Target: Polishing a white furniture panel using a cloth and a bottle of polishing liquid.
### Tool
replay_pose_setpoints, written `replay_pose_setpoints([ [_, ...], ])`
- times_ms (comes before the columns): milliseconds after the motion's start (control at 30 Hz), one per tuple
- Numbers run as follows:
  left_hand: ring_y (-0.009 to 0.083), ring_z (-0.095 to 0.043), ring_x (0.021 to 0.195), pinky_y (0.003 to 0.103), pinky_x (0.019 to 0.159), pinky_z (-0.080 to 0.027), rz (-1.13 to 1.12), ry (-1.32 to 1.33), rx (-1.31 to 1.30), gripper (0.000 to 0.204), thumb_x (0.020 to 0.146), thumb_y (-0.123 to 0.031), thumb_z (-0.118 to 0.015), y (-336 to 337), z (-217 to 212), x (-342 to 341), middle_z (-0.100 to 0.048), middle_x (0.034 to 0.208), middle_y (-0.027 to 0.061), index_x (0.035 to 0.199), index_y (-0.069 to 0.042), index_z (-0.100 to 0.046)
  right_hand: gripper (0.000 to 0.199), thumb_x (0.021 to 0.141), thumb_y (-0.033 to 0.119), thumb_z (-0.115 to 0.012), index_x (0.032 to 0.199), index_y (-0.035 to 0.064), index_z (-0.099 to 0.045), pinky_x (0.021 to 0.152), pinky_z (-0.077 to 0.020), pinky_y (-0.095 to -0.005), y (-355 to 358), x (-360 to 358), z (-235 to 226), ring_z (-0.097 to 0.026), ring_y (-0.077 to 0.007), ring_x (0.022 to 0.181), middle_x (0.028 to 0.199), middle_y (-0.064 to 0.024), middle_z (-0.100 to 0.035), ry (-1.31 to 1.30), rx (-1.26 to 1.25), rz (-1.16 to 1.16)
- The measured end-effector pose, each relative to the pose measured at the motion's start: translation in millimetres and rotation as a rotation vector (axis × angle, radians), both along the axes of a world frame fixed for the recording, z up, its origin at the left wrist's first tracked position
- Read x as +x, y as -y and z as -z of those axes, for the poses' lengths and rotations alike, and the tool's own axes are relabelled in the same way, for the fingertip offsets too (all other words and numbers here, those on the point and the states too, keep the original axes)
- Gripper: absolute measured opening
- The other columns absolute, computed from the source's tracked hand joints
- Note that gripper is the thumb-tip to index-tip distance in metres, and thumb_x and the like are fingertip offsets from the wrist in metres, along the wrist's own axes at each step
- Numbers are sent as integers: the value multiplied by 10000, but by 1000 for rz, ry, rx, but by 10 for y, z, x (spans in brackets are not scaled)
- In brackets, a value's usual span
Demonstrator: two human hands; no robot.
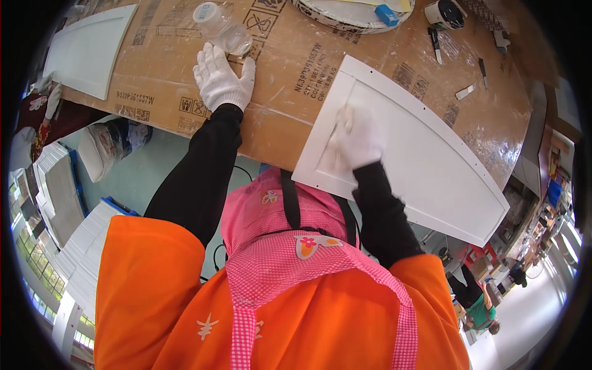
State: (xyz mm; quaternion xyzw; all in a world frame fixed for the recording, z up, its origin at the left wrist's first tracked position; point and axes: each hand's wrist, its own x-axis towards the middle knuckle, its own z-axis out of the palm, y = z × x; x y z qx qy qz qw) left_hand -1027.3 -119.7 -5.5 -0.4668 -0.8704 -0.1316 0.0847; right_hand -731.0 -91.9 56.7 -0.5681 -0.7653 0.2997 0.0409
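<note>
My left hand (223,79), in a white knit glove, rests palm down on the cardboard-covered table (271,132) with its fingers stretched out. Its fingertips lie beside a clear plastic bottle (231,34) that is on its side. To the right, my right hand (359,139), also gloved in white, is over the left end of a white panel (425,160) with a raised border and one curved edge. Motion smears its fingers. A pale, blurred patch shows at the fingers, and I cannot make out whether it is a cloth or part of the glove.
A second white panel (92,52) lies at the far left, near another person's gloved hand (53,100). Beyond my panel are a round tray (351,15) with a blue block (386,15), a black-topped tub (445,13), a knife (435,46) and a scraper (465,91).
</note>
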Motion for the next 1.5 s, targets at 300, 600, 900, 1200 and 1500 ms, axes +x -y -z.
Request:
replay_pose_setpoints([
  [300,359,-333,1477,495,1228,-221,8,-8,15,809,870,-524,-675,-21,-9,-11,-408,1566,195,1450,-8,-448,171,917,223,-641,892,58,-676,686,-539,-448,-369,75,182,-663,-350,715,845,-159,-653,-581,-419,305],
  [600,349,-339,1475,480,1225,-224,14,-52,8,786,880,-558,-649,-10,42,-29,-420,1557,184,1425,-19,-475,194,934,308,-613,928,125,-676,731,-525,-473,599,89,-114,-659,-355,836,879,-136,-659,44,-163,-196],
  [900,338,-325,1488,469,1232,-219,4,-80,-48,817,901,-598,-609,-23,66,-55,-393,1586,179,1456,-17,-459,329,836,260,-650,1150,161,-668,726,-522,-482,994,1348,-152,-656,-344,909,1019,-109,-676,141,-101,-208],
  [1200,355,-330,1479,485,1227,-221,42,-60,-10,782,904,-579,-615,-9,62,-70,-405,1575,184,1446,-35,-470,423,776,222,-737,1181,104,-718,905,-557,-449,456,3578,-890,-683,-356,1089,1127,-169,-716,1161,-387,145],
  [1500,356,-469,1349,474,1138,-354,79,-36,-18,701,872,-488,-688,-74,-154,8,-531,1456,200,1379,-26,-548,302,765,163,-661,1061,205,-708,702,-541,-446,1334,988,213,-659,-302,820,913,-44,-673,126,46,-277],
])
